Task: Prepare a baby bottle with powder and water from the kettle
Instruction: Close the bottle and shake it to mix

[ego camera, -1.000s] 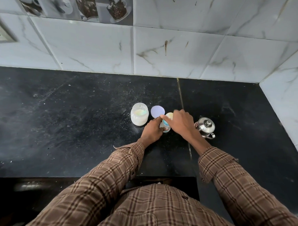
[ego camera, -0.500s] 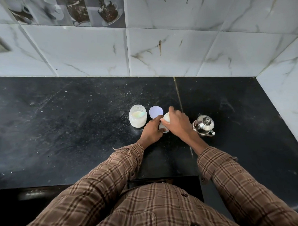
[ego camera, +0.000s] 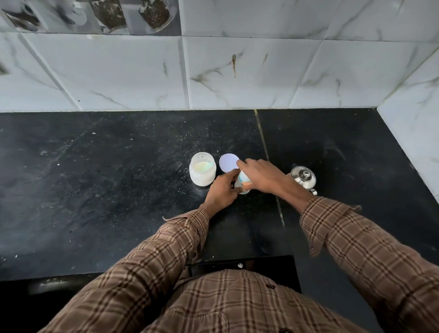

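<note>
While gripped by both hands, could tip.
Left hand [ego camera: 220,193] pinching baby bottle [ego camera: 243,184] low, right hand [ego camera: 260,176] curled over top; open powder jar [ego camera: 202,169] near, spill-prone.

Countertop [ego camera: 102,195]: dark stone, dull sheen, scuffed and speckled with pale dust. Wall tiles [ego camera: 110,75]: glossy white, marble-veined. Kettle [ego camera: 304,179]: polished metal, mirror-bright lid and knob. Jar [ego camera: 202,172]: clear, smooth, glass or plastic cannot be told; white powder inside. Lid [ego camera: 227,162]: flat, matt, pale lilac disc. Baby bottle [ego camera: 244,182]: smooth translucent plastic, mostly hidden by hands. Sleeves [ego camera: 365,248]: soft woven cloth, brown check, matt.
</note>
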